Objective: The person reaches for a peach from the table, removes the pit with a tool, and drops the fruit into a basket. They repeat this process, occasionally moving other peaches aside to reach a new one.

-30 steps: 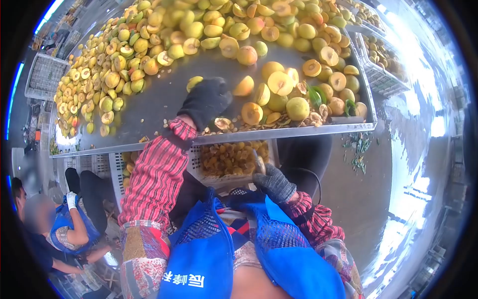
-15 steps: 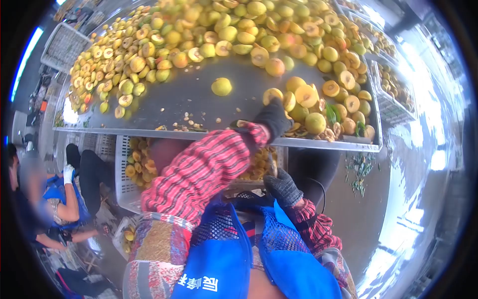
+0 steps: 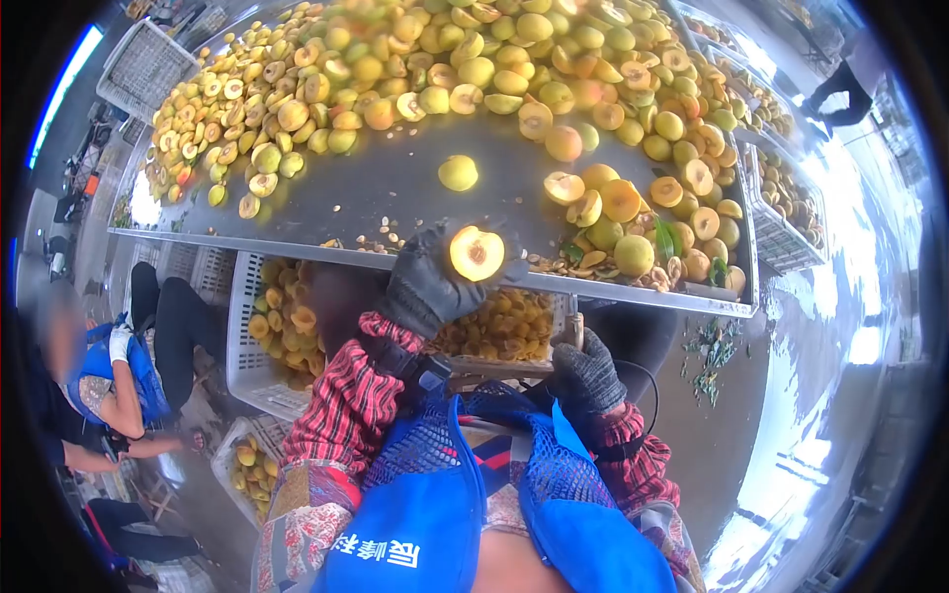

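My left hand, in a dark grey glove, holds a yellow peach half over the near edge of the metal table. Its cut face is turned up toward me, with a brownish centre. In a grey knitted glove, my right hand is closed on a slim tool that points up, close to my body. The tool's exact kind cannot be made out. Below my left hand, a white crate holds many peach halves.
Halved and whole peaches cover the table's far side, with more heaped at the right corner. One peach lies alone mid-table. Filled crates stand at right. A co-worker sits at left. Leaves litter the floor.
My left hand has drawn back from the right-hand pile to the table's near edge, now with the peach half in it. My right hand has shifted slightly right, still gripping the tool.
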A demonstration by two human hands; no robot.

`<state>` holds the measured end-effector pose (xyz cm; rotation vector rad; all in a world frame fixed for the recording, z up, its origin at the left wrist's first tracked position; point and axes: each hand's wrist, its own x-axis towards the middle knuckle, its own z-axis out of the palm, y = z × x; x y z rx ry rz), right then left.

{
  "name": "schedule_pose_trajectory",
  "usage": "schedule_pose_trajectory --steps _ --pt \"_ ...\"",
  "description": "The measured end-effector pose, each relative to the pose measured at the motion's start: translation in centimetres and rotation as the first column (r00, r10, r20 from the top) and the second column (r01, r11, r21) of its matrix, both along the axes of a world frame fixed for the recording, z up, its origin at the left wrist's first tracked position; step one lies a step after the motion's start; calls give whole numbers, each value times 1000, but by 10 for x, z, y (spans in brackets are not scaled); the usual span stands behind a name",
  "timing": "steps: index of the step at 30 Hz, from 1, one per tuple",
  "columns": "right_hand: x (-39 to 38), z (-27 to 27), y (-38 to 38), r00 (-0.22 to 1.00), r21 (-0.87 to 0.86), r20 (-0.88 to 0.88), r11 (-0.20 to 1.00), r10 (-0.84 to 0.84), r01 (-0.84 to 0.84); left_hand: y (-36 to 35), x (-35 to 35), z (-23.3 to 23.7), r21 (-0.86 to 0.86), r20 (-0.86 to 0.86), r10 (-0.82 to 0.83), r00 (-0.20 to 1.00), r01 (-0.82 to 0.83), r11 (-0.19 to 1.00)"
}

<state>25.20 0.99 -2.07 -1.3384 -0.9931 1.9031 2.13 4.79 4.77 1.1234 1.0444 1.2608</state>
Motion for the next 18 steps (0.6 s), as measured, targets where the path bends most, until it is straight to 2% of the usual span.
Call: schedule_pose_trajectory --steps 1,2,4,6,8,9,10,11,12,13,14,16,18 --pt "-2 4 2 999 12 -13 999 48 -48 -5 -7 -16 -237 564 140 813 -3 971" --pt "-7 12 4 995 20 -24 995 96 -96 -8 -13 -24 -418 874 357 329 136 899" --pt "-17 22 5 986 72 29 983 166 -168 -18 -20 -37 -435 871 384 305 118 893" --pt "-29 32 6 969 114 87 964 230 -240 -29 -17 -10 -419 859 338 385 147 896" --pt "-42 42 8 911 295 192 864 364 -407 -32 -18 -12 -391 861 309 404 139 910" --pt "-48 51 10 868 250 266 839 420 -483 -34 -19 -13 -361 859 274 433 133 923" --pt "-54 49 10 864 242 270 839 425 -488 -37 -21 -18 -365 861 280 425 133 921" --pt "-60 47 10 826 345 371 762 425 -547 -39 -22 -25 -298 460 215 862 -79 951" --pt "-66 46 11 784 434 468 668 407 -605 -42 -25 -33 -118 -127 192 973 -207 971" --pt "-72 46 12 764 343 442 698 470 -628 -43 -27 -44 -121 -123 195 973 -210 970" --pt "-78 49 13 761 339 444 697 473 -631 -43 -28 -51 -96 -92 165 982 -173 980" --pt "-86 52 15 730 433 540 605 419 -668 -45 -29 -59 -71 -57 134 989 -138 988" --pt "-90 44 16 725 435 550 598 415 -673 -45 -24 -45 0 -237 171 956 -176 984"
